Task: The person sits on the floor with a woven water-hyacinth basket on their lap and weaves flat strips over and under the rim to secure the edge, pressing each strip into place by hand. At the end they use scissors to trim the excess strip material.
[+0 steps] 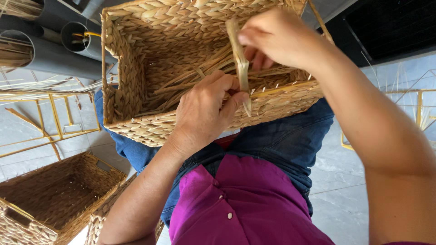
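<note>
I'm mid-weave on the rectangular tan woven straw basket (150,68): right hand (277,38) pinches the flat pale straw strand (240,63), left hand (206,109) grips the rim. Next, I judge, needs a firm tuck.

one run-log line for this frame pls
left hand: grip on basket near rim | right hand: pinching flat straw strip, upright over rim | basket: on lap | finished basket: floor, lower left

A finished woven basket (54,199) on the grey tiled floor (340,199), yellow wire frames (50,122), grey pipes (54,56)
</note>
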